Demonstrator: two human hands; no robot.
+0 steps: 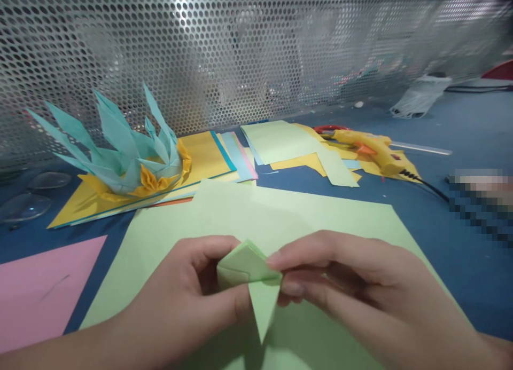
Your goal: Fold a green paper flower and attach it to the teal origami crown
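A small piece of folded green paper (264, 300) is held between both hands, its long point facing down toward me. My left hand (200, 284) grips its left side, with the thumb across the front and the fingers behind. At the right edge, the thumb and fingertips of my right hand (348, 284) pinch the folds. Beneath the hands lies a large light green sheet (312, 210). The back of the folded piece and some fingertips are hidden.
A turquoise and orange origami piece (124, 156) stands on stacked coloured sheets (208, 151) at left. Glasses (28, 204) and a pink sheet (48, 290) lie nearby. Back right are paper scraps (280, 140) and a yellow glue gun (368, 146), before a perforated metal panel (224, 55).
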